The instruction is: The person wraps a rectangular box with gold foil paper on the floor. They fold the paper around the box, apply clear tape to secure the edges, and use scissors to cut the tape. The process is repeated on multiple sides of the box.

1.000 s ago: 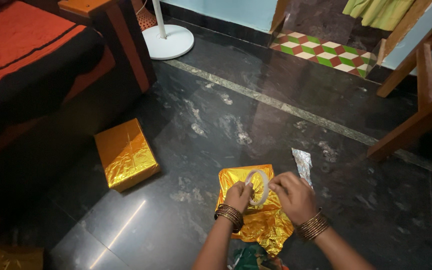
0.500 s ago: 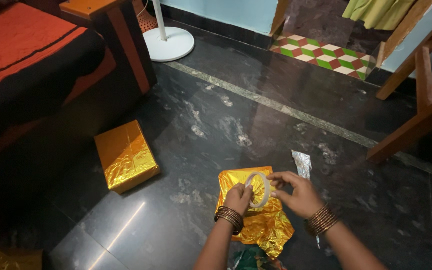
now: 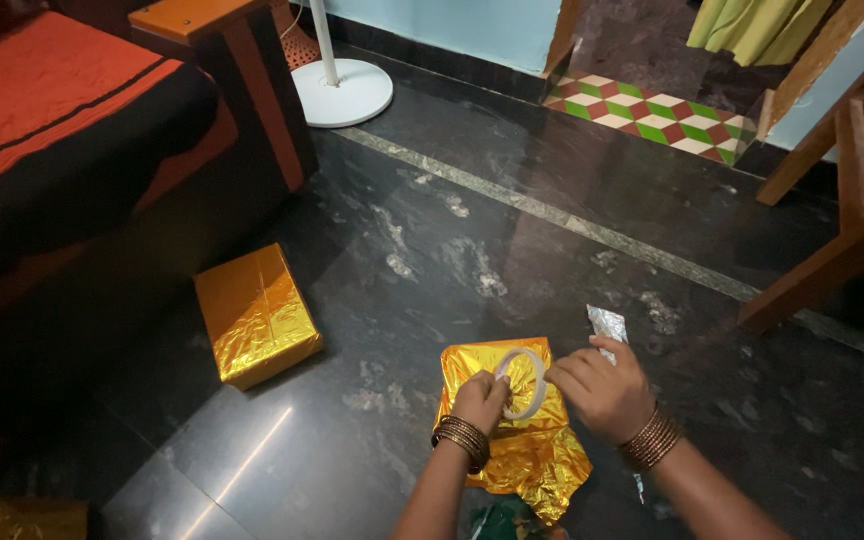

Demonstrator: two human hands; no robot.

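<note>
The roll of clear tape (image 3: pixel 521 382) is up between my two hands, held just above the crumpled gold foil parcel (image 3: pixel 512 440) that lies on the dark marble floor (image 3: pixel 422 250) in front of me. From the head camera looking down, my left hand (image 3: pixel 480 400) is clenched round the lower left edge of the ring, fingers curled in tight, a stack of bangles at that wrist. My right hand (image 3: pixel 604 392) is at the ring's right edge, fingertips pinched together against the rim; whether they grip the loose end of the tape or only the ring itself I cannot tell, as the tape is clear and small here. Through the middle of the ring I can see the gold foil below. A small scrap of silver foil (image 3: pixel 608 322) lies on the floor just beyond my right hand. Well off to the left a finished box wrapped in gold foil (image 3: pixel 255 314) sits on the floor beside the bed with its orange and black cover (image 3: pixel 47 110). The white round base of a stand fan (image 3: pixel 344 90) is by the far wall, a wooden frame (image 3: pixel 842 210) stands at the right, and the corner of another gold foil piece (image 3: pixel 12 518) shows at the bottom left edge.
</note>
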